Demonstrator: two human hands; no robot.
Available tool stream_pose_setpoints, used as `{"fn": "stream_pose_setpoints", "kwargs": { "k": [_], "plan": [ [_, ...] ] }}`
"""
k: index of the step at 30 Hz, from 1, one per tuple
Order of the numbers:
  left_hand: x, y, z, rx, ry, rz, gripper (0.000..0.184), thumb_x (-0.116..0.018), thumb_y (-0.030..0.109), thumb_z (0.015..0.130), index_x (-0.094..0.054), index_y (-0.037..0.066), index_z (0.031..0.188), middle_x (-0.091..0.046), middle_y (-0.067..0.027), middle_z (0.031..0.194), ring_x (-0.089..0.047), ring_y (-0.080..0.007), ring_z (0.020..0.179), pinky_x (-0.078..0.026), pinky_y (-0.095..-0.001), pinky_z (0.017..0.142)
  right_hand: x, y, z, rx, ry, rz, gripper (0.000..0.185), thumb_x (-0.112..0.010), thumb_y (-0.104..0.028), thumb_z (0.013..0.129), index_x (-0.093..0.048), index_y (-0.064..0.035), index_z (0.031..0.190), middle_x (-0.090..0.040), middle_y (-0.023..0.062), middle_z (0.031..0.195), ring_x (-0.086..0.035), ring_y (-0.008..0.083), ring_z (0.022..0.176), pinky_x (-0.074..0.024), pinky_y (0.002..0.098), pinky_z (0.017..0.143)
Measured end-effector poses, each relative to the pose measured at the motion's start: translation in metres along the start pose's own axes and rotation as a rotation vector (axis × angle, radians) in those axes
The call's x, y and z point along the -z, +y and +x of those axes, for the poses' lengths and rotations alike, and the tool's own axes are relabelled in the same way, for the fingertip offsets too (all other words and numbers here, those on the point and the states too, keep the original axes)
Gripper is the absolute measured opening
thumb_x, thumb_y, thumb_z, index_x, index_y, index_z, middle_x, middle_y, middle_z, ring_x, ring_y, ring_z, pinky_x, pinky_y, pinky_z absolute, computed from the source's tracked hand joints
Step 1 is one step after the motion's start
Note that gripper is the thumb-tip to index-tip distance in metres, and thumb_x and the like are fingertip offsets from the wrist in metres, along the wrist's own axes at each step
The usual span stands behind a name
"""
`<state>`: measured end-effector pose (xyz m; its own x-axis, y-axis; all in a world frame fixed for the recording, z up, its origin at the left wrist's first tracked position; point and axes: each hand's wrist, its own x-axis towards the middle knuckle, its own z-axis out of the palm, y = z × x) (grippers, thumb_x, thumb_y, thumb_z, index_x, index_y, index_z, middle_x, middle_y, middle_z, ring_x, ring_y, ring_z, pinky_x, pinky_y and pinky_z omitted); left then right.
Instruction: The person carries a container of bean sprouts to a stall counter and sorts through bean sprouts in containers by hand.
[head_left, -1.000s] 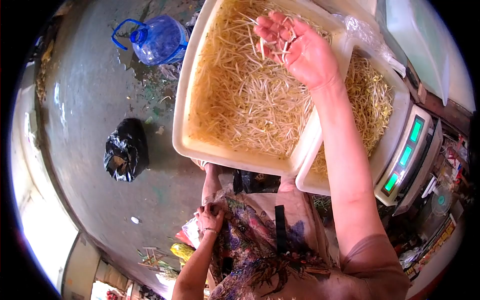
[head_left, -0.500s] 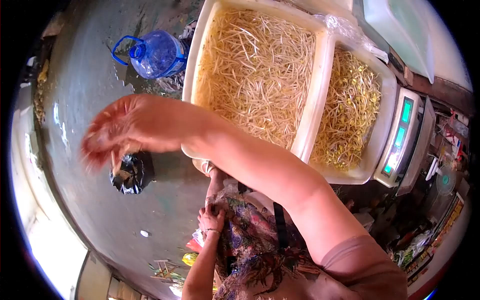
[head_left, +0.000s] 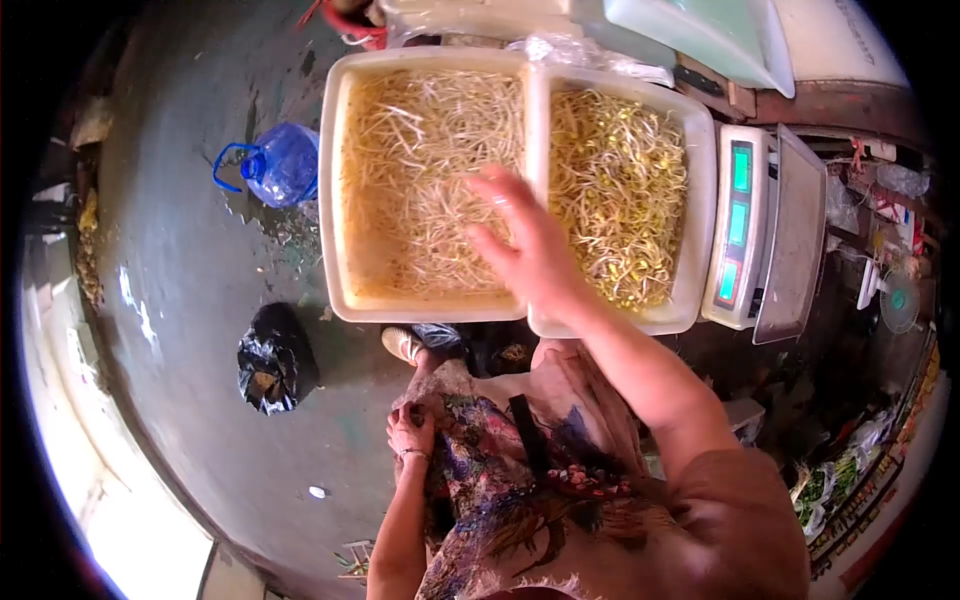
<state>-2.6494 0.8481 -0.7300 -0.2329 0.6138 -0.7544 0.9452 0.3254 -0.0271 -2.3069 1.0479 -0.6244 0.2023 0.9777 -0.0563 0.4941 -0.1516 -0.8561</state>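
My right hand (head_left: 535,255) is above the wall between two joined white tubs, slightly smeared by motion. Its thumb and fingers are apart, and nothing shows in them. Beneath its fingertips, the left tub (head_left: 334,200) contains pale bean sprouts (head_left: 440,130) in water. Yellow-headed bean sprouts (head_left: 625,190) fill the right tub (head_left: 700,200). Lower down, my left hand (head_left: 410,432) rests on the patterned cloth (head_left: 480,450) over my leg. Its fingers lie spread there, and a dark patch shows between thumb and fingers.
A digital scale (head_left: 738,225) stands right of the tubs. On the floor to the left are a blue plastic jug (head_left: 285,165) and a black plastic bag (head_left: 275,360). Clear plastic wrap (head_left: 600,60) lies behind the tubs. A small fan (head_left: 900,302) is far right.
My right hand has moved from above the floor and black bag on the left back over the tubs. The view has shifted; my left hand stays on my leg.
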Motion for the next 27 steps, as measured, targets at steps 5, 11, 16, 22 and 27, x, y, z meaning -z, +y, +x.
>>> {"fn": "stream_pose_setpoints", "kwargs": {
  "k": [5,11,16,22,27],
  "plan": [
    [-0.011,0.048,-0.036,-0.014,0.010,0.038,0.048,-0.065,0.041,0.073,-0.057,0.026,0.118,-0.050,-0.0100,0.127,-0.047,-0.0344,0.114,-0.036,-0.0528,0.093,0.102,0.087,-0.011,-0.325,0.038,-0.525,0.081,-0.068,-0.042,0.080,-0.022,-0.0245,0.145,0.002,0.0152,0.153,0.001,0.0340,0.141,-0.0004,0.0615,0.109],
    [-0.026,0.128,-0.069,-0.384,0.202,-0.249,0.044,-0.066,0.033,0.074,-0.058,0.018,0.115,-0.054,-0.0150,0.117,-0.048,-0.0330,0.113,-0.035,-0.0521,0.093,0.094,0.108,-0.011,-0.498,-0.147,-0.636,0.097,-0.063,-0.058,0.076,-0.001,-0.0329,0.147,0.021,0.0086,0.150,0.019,0.0423,0.135,0.0004,0.0705,0.102],
    [0.021,0.224,-0.083,-0.557,0.144,-0.577,0.040,-0.067,0.020,0.074,-0.057,0.007,0.111,-0.055,-0.0183,0.112,-0.054,-0.0350,0.102,-0.045,-0.0437,0.085,0.095,0.118,-0.049,-0.252,-0.283,-0.678,0.101,-0.074,-0.043,0.073,-0.004,-0.0396,0.145,0.022,0.0004,0.151,0.010,0.0462,0.136,0.0004,0.0753,0.099],
    [0.029,0.239,-0.067,-0.568,0.038,-0.681,0.024,-0.065,0.014,0.080,-0.060,-0.002,0.097,-0.062,-0.0140,0.093,-0.062,-0.0213,0.079,-0.049,-0.0313,0.072,0.095,0.127,-0.011,-0.427,-0.112,-0.681,0.096,-0.069,-0.047,0.077,-0.004,-0.0329,0.147,0.020,0.0087,0.151,0.008,0.0500,0.135,-0.0071,0.0743,0.100],
    [0.039,0.246,-0.065,-0.516,-0.095,-0.743,0.021,-0.064,0.014,0.084,-0.061,-0.004,0.094,-0.066,-0.0097,0.079,-0.060,-0.0113,0.071,-0.048,-0.0257,0.066,0.096,0.125,-0.032,-0.361,-0.297,-0.722,0.102,-0.071,-0.045,0.075,0.001,-0.0338,0.147,0.017,0.0078,0.152,0.006,0.0476,0.136,-0.0091,0.0728,0.102]
  ]
}}
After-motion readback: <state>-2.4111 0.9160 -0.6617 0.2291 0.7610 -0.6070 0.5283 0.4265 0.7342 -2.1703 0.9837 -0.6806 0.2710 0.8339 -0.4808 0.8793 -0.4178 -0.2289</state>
